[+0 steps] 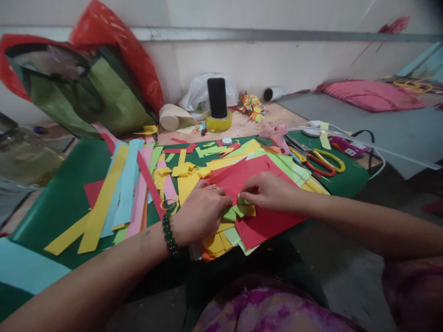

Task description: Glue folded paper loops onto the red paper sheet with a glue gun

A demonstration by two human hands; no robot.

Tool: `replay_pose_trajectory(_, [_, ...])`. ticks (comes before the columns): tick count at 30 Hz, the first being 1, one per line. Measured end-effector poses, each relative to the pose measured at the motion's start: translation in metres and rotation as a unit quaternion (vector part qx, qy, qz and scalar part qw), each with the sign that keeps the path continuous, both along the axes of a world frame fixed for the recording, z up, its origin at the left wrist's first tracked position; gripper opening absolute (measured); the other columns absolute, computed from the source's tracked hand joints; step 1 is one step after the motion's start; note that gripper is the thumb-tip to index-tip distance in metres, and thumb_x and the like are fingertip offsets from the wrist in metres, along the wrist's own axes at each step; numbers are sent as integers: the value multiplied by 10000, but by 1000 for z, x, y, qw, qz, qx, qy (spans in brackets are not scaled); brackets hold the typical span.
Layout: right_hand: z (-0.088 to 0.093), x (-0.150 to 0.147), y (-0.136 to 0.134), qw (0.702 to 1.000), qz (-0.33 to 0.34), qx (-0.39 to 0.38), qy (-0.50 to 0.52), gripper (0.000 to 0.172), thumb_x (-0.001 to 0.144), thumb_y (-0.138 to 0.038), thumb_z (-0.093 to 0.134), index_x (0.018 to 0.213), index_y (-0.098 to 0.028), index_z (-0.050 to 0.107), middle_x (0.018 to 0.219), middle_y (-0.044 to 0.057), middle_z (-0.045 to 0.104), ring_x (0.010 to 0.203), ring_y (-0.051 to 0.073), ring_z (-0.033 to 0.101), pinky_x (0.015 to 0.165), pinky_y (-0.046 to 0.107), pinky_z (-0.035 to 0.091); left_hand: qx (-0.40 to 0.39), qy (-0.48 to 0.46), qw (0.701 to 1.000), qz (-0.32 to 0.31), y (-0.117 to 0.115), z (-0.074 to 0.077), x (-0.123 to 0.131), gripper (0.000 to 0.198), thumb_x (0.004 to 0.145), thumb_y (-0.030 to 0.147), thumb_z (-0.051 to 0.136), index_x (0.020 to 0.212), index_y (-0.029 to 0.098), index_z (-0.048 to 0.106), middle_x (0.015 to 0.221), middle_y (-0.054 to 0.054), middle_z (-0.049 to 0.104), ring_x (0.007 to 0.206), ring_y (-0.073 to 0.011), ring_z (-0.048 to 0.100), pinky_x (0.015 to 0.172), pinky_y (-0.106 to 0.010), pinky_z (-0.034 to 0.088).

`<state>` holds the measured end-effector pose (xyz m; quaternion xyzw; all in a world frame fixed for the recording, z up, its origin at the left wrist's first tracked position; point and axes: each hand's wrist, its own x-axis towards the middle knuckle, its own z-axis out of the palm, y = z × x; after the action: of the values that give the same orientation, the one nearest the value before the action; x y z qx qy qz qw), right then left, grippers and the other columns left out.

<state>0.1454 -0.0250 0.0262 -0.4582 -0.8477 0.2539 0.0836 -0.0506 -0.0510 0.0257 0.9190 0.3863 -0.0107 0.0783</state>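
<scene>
Small green paper pieces (pixel 238 211), folded or bunched, lie over a red sheet (pixel 265 230) on a stack of coloured paper. At their left side is my left hand (pixel 206 210), its fingers closed on the green paper; a ring and a green bead bracelet show on it. My right hand (pixel 265 190) pinches the upper edge of the green paper between thumb and fingers. Folded yellow paper pieces (pixel 185 169) lie just beyond my left hand. Long paper strips (pixel 104 198) in yellow, blue, pink and red are spread to the left.
Scissors (pixel 320 161) and a pink glue gun (pixel 279 138) lie at the right of the green mat (pixel 44 216). Behind stand a phone (pixel 217 97) on a yellow tape roll (pixel 219 121) and a green bag (pixel 86 92). A glass jar (pixel 27 152) is at the far left.
</scene>
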Motion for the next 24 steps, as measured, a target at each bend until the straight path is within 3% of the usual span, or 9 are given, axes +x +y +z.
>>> replay_pose_trajectory(8, [2, -2, -1, 1000, 1, -4, -17, 234, 809, -182, 542, 699, -121, 739, 625, 46, 671, 536, 90, 464, 507, 248, 235, -1, 7, 1000, 1, -1, 1, 0, 262, 786, 86, 512, 902, 198, 719, 922, -56, 713, 914, -230, 634, 854, -403, 371])
replay_pose_trajectory(17, [5, -5, 0, 998, 3, -33, -49, 271, 825, -143, 509, 651, -93, 710, 524, -5, 540, 508, 72, 392, 500, 256, 210, -3, 10, 1000, 1, -1, 0, 0, 261, 778, 91, 526, 909, 199, 724, 941, -60, 714, 928, -234, 632, 871, -415, 375])
replay_pose_trajectory(24, [9, -7, -2, 995, 11, -9, -101, 246, 842, -175, 520, 756, -134, 747, 649, 42, 652, 566, 100, 467, 530, 255, 237, 7, 8, 1000, -6, 0, -2, -1, 231, 777, 98, 548, 887, 196, 726, 921, -59, 715, 908, -230, 636, 855, -409, 377])
